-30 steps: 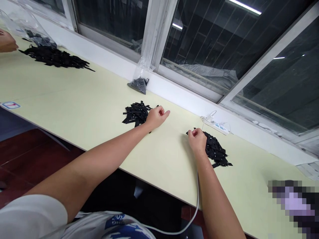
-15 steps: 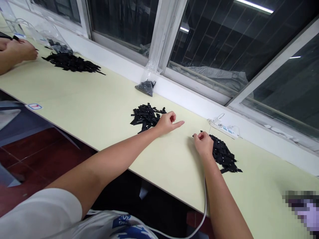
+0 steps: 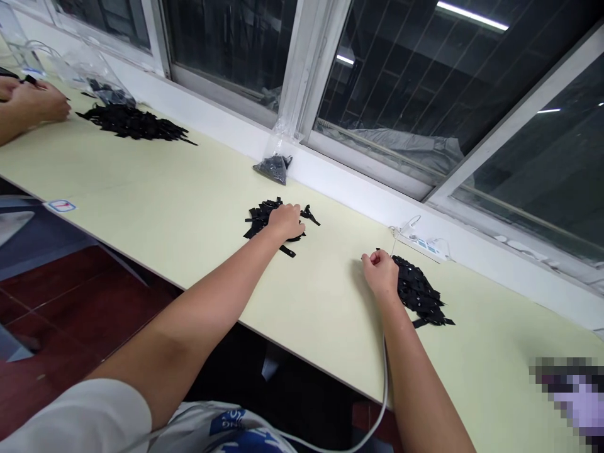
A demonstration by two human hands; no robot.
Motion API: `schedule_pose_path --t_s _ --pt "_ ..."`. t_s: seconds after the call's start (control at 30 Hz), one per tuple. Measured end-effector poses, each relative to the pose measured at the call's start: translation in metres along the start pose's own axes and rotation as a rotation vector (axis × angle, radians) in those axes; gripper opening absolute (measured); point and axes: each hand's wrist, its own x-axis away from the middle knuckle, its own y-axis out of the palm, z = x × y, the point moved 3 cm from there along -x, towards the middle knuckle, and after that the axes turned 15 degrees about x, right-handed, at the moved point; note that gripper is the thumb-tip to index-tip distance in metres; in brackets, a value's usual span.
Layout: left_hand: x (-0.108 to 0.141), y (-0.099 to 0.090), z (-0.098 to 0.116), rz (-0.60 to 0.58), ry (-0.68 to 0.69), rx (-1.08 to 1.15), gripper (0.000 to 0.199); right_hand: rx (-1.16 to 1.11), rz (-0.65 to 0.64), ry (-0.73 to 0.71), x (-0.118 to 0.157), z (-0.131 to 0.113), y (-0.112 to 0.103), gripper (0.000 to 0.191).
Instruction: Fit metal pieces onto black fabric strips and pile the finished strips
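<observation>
My left hand point(image 3: 285, 221) lies over the left pile of short black fabric strips point(image 3: 257, 220), its bent fingers reaching down among them. The fingertips are hidden, so what they grip does not show. To the right, my right hand point(image 3: 381, 272) is closed in a pinch, with small dark ends of a black strip point(image 3: 363, 258) showing at its fingertips. Just beside that hand spreads a second pile of black strips point(image 3: 419, 290), with small shiny dots on them. One loose strip point(image 3: 287, 251) lies in front of the left pile.
A clear plastic bag with dark pieces point(image 3: 274, 168) leans by the window wall. A white power strip point(image 3: 422, 244) sits at the wall, and a white cable point(image 3: 385, 371) passes over the table edge. At far left, another person's hands point(image 3: 38, 100) work near a larger black pile point(image 3: 134, 122).
My left hand has moved left from the table's middle onto the left pile, and its fingers now point down. My right hand keeps its pinch in about the same place.
</observation>
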Motion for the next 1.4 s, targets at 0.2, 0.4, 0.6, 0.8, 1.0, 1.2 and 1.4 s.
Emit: schedule_pose_path --t_s 0.2,0.4,0.6,0.8,1.0,1.2,1.4 --pt "0.001 0.005 0.002 -0.134 -0.085 -0.095 0.026 0.002 -0.001 -0.005 0.001 -0.002 -0.001 0.023" --pt "0.001 0.005 0.002 -0.108 -0.101 -0.115 0.023 -0.006 -0.015 -0.019 0.001 -0.002 0.0 0.023" --pt "-0.001 0.003 0.003 0.059 0.031 -0.085 0.022 -0.01 -0.022 -0.014 0.003 -0.003 0.0 0.023" --pt "0.008 0.013 0.034 0.151 0.436 0.39 0.018 -0.109 -0.02 -0.033 0.002 -0.007 0.0 0.024" --pt "0.038 0.052 0.069 -0.132 0.503 0.739 0.013 -0.525 -0.365 -0.042 0.006 -0.016 0.019 0.048" --pt "0.05 0.059 0.078 -0.334 0.403 0.892 0.017 -0.716 -0.515 0.013 0.008 -0.02 0.02 0.055" --pt "0.053 0.061 0.08 -0.384 0.43 0.902 0.019 -0.75 -0.59 -0.062 0.01 -0.022 0.017 0.045"
